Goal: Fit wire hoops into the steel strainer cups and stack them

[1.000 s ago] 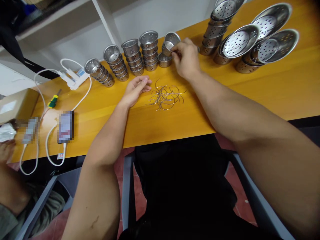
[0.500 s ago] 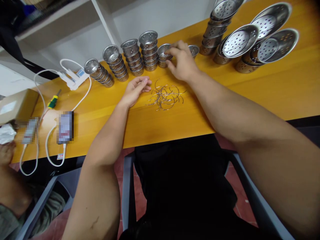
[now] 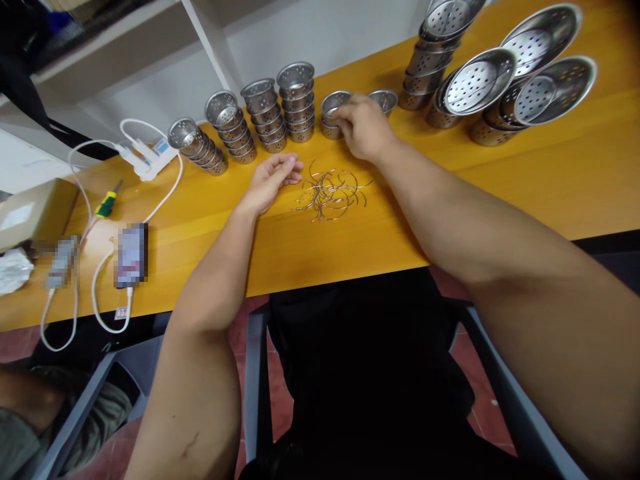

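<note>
My right hand (image 3: 367,127) has its thumb and fingers closed on the rim of a short stack of perforated metal cups (image 3: 332,127). Its fingers cover part of the stack's right side. Just beyond that hand, another perforated cup (image 3: 384,101) is partly hidden. My left hand (image 3: 274,180) rests on the table with loosely curled, slightly parted fingers and nothing visible in it. Beside it lies a loose pile of thin curved metal wires (image 3: 330,193). A taller stack of perforated cups (image 3: 299,107) stands left of the short one.
More cup stacks (image 3: 235,133) line the table's back on the left. Large flared perforated cups (image 3: 480,87) stand at right. Leftward are a power strip (image 3: 153,160), a screwdriver (image 3: 107,202), a phone (image 3: 131,255) with white cables and a cardboard box (image 3: 40,210). Another person's leg (image 3: 30,393) shows lower left.
My right fingers have closed on the short cup stack, which has shifted slightly right, away from the taller stack. My left hand stays put. Another person's hand has left the far-left edge.
</note>
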Available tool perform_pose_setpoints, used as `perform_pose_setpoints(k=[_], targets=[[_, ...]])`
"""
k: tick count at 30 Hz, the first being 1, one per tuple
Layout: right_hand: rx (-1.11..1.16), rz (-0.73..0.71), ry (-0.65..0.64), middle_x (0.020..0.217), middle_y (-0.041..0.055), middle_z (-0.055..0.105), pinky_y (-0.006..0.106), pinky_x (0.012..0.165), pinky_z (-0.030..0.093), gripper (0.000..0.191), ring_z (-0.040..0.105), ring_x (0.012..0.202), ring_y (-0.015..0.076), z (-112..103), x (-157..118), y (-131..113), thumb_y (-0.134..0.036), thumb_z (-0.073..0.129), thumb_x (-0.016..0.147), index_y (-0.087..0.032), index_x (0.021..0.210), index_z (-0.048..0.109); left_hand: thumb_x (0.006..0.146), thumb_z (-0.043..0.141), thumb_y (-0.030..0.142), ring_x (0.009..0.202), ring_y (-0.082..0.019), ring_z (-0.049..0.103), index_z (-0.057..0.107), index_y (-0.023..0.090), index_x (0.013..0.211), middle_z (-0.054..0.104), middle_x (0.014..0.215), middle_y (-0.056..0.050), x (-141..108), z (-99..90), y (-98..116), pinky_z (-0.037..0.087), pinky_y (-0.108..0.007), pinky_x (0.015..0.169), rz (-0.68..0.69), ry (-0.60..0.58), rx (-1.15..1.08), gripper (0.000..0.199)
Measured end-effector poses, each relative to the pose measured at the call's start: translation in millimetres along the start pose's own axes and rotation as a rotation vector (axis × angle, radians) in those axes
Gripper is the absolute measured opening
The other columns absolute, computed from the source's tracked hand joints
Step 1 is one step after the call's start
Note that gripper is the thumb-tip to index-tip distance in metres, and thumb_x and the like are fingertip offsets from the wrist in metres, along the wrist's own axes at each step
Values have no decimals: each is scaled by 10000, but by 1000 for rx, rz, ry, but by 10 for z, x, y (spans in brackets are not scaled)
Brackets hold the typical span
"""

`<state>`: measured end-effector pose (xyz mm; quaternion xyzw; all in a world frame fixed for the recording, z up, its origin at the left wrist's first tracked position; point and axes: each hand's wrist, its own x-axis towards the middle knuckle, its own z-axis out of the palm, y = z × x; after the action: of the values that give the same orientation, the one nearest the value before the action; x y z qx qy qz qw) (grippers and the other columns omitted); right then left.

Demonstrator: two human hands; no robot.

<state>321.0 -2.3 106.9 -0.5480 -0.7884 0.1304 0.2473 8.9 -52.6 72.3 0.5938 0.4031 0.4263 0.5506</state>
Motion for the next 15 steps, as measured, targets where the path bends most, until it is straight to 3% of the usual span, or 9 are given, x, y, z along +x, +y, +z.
perform_pose_setpoints(k=[4,9,11,13,15], targets=[[-20,-15,-17,1707,234,776,520,1476,503,458,678,1508,347,-10,14,-18,-177,522,1317,-156,1548,917,1105,984,561,1066,-158,893,882,246,1318,957,1309,-86,6,-15,-24,741,-310,1068,32,-29,-41,393],[-87,-26,-61,1606,225,796,478,1394,519,394,666,1441,331,0,50,-7,-158,510,1291,-171,1346,900,1100,994,570,1051,-154,891,891,250,1301,959,1279,-76,-4,-8,-15,737,-301,1055,26,-22,-49,392],[-55,-9,-57,1654,222,775,451,1413,495,376,656,1491,315,9,38,-12,-187,535,1310,-171,1418,895,1100,997,570,1050,-156,893,892,255,1295,961,1281,-77,-11,2,1,739,-307,1061,19,-17,-41,385],[-3,9,-34,1786,224,703,428,1459,461,387,634,1575,302,-7,-7,-52,-262,629,1327,-172,1635,846,1113,987,556,1054,-155,894,890,260,1291,965,1286,-79,-15,10,14,739,-309,1071,3,-4,-21,359],[35,27,14,1920,234,592,428,1506,443,531,609,1664,313,-74,-81,-138,-326,706,1328,-175,1836,736,1126,972,543,1054,-154,893,887,261,1293,968,1288,-79,-13,14,17,739,-308,1075,-9,9,-3,339]])
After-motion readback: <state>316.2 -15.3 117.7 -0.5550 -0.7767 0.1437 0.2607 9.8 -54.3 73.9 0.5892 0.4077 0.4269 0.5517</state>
